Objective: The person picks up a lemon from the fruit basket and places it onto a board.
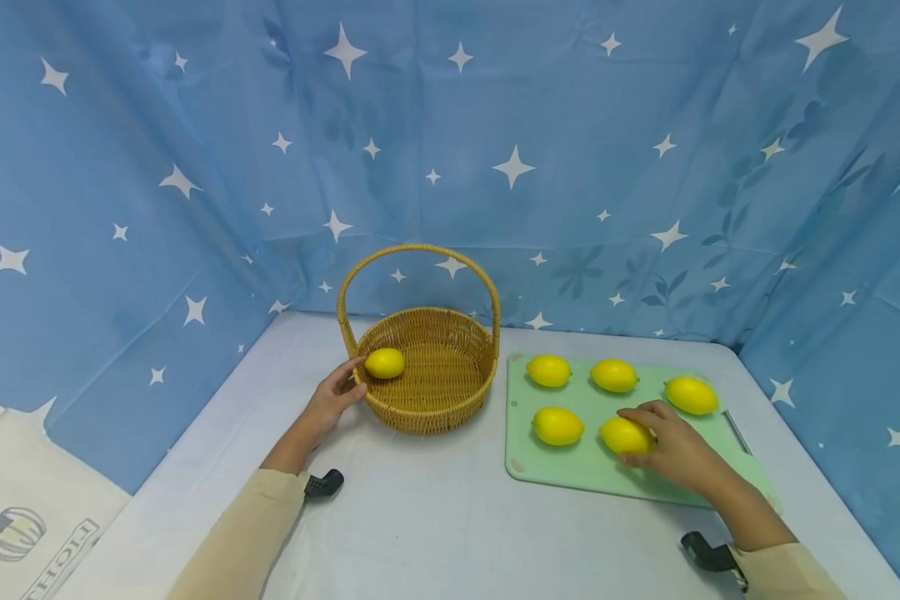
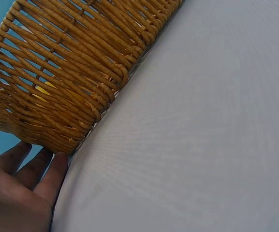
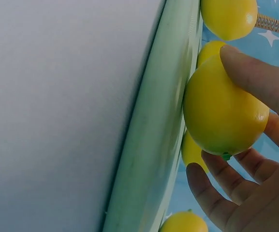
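Observation:
In the head view my left hand [image 1: 333,400] is at the left side of a woven wicker basket [image 1: 425,421] with an arched handle. Its thumb and fingers are spread and touch the basket's outer side. In the left wrist view, the fingertips meet the wickerwork [image 2: 81,58] near the table. One yellow lemon [image 1: 385,363] lies inside the basket at the left. My right hand [image 1: 671,442] curls its thumb and fingers around another lemon [image 1: 625,436] at the light green cutting board [image 1: 570,475]. The thumb lies against that lemon [image 3: 226,108] in the right wrist view.
Several other lemons are on the board, among them a front-left lemon [image 1: 558,426], a back-left lemon [image 1: 548,371] and a back-right lemon [image 1: 691,394]. The white tabletop [image 1: 450,525] stretches between me and a blue star-patterned curtain [image 1: 450,125].

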`<state>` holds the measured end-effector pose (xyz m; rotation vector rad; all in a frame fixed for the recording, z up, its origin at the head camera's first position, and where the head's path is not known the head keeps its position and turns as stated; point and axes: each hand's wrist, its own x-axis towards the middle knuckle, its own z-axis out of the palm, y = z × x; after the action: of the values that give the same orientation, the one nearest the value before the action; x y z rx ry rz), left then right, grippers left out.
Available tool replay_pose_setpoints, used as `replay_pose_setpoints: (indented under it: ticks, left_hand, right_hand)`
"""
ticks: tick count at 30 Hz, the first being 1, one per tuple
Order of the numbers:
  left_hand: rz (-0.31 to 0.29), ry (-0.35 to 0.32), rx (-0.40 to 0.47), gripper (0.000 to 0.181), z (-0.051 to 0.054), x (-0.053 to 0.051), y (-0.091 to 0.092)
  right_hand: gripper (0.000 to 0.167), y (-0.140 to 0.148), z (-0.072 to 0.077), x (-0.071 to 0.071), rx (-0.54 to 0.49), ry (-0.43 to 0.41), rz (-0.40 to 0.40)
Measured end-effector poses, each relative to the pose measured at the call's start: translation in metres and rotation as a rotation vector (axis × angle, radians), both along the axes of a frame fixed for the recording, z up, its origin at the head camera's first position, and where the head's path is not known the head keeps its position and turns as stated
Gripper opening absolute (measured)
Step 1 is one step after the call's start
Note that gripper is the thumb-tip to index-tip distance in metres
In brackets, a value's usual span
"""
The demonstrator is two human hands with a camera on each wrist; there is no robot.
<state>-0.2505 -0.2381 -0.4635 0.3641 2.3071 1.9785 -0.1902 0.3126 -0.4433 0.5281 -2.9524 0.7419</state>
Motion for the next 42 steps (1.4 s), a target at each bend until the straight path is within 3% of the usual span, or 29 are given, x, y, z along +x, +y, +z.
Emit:
replay_pose_setpoints:
  ticks: [13, 20, 22, 32, 42]
  left_hand:
    - [-0.007, 0.01, -0.006, 0.058, 0.0, 0.001, -0.001]
    - [0.014, 0.019, -0.002, 0.058, -0.025, -0.015, -0.007]
    - [0.022, 0.024, -0.004, 0.057, -0.027, -0.015, -0.006]
    - [0.023, 0.048, -0.002, 0.057, -0.028, -0.017, -0.007]
    - [0.011, -0.001, 0.009, 0.059, -0.026, -0.018, -0.007]
  right_hand:
    - [0.063, 0.002, 0.007, 0.002, 0.017, -0.015, -0.005]
    - [0.063, 0.001, 0.009, 0.002, 0.021, -0.009, 0.017]
    - [0.063, 0.001, 0.01, 0.001, 0.029, -0.011, 0.025]
    - [0.066, 0.001, 0.006, -0.007, 0.043, 0.005, 0.047]
    - [0.066, -0.001, 0.008, -0.007, 0.047, -0.003, 0.035]
